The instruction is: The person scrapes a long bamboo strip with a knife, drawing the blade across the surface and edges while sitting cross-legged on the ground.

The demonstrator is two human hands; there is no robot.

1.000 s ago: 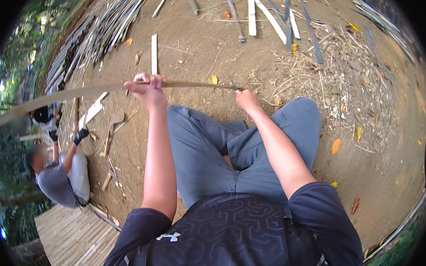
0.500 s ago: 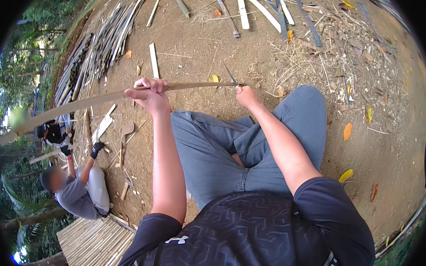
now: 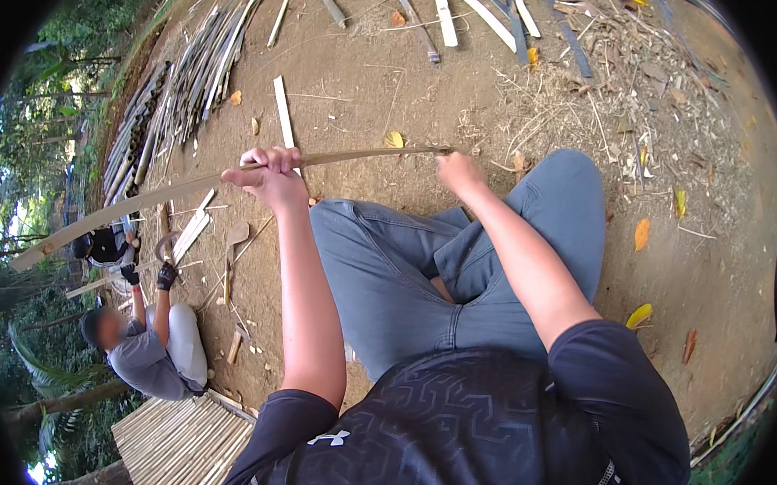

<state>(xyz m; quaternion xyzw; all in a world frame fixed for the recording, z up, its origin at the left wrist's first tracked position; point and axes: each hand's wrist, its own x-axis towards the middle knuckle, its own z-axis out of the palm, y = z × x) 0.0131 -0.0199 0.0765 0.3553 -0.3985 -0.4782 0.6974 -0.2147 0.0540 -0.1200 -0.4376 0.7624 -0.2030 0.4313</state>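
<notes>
A long, thin bamboo strip slants from the far left across to a spot in front of my knees. Partway along it, my left hand is closed around the strip, with the thumb stretched out to the left. At the strip's right end my right hand makes a fist. Half a second ago a narrow dark knife blade stuck out of this fist; now the blade can hardly be made out against the strip's end, and its handle is hidden in my fingers.
A flat pale slat lies beyond my left hand. Bundled poles and a co-worker in grey are at the left, near a hammer and a bamboo slat mat. Shavings litter the ground at the far right.
The knife blade, which pointed up and away from my right fist, no longer stands out above the strip. My left hand keeps its hold. A curved tool now shows by the co-worker's hands.
</notes>
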